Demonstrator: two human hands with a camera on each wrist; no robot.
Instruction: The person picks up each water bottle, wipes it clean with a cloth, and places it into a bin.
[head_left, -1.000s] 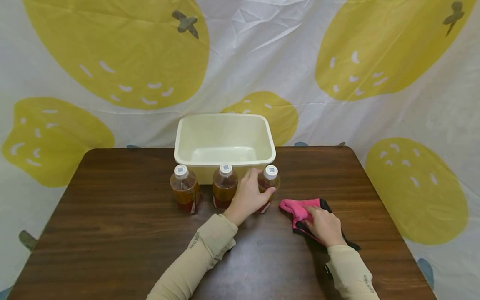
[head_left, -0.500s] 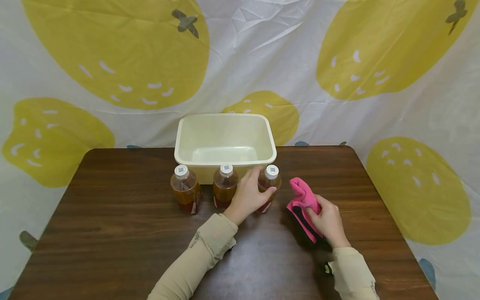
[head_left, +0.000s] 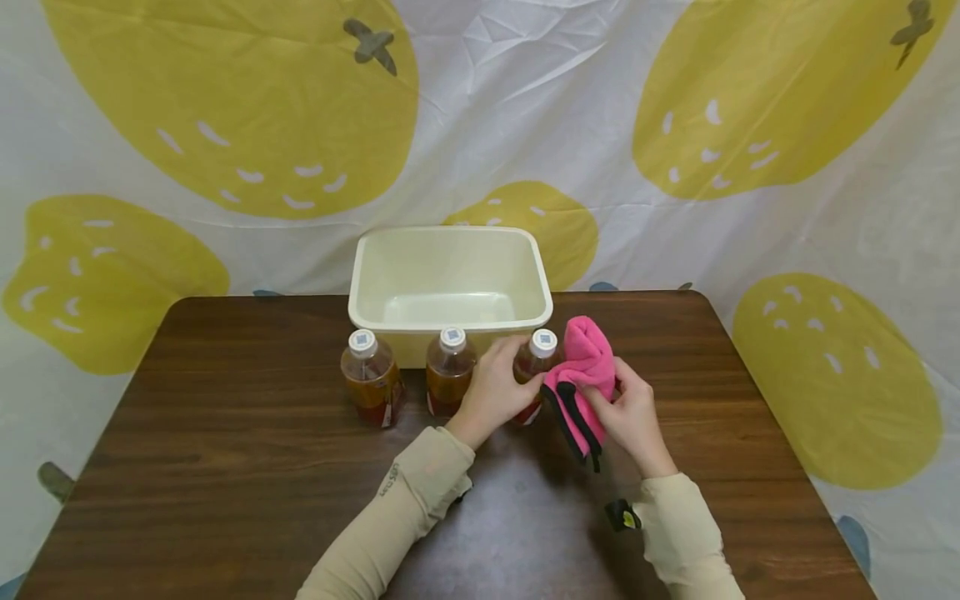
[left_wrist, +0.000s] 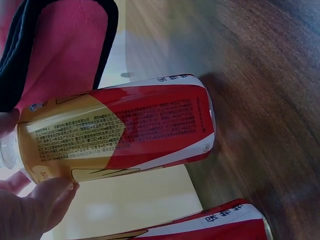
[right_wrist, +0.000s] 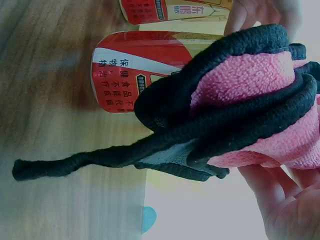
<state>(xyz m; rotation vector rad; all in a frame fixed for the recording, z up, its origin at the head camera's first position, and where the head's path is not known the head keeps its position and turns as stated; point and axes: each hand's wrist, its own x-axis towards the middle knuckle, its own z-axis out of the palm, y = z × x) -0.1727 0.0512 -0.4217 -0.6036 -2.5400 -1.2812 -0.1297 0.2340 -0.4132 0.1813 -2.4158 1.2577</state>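
Observation:
My left hand (head_left: 492, 389) grips the upper part of the rightmost drink bottle (left_wrist: 130, 127), which stands upright on the table. That bottle has a white cap, a red and gold label and amber liquid inside. Bunched pink cloth with black edging (head_left: 588, 354) is pinched in my right hand (head_left: 633, 414), raised at the bottle's right side. In the right wrist view, the cloth (right_wrist: 245, 85) covers part of the bottle, and a black strip of its edging dangles free. Two matching bottles stand to the left: a middle bottle (head_left: 450, 379) and a left bottle (head_left: 369, 387).
A cream plastic bin (head_left: 450, 325) stands right behind the row of bottles. Dark wood-grain table (head_left: 247, 467) lies under everything. Behind it hangs a white sheet (head_left: 300, 250) printed with yellow fruit.
My right hand has lifted the pink cloth off the table and brought it leftward, up to the right bottle. My left hand has kept its grip there, and the bottles have stayed put.

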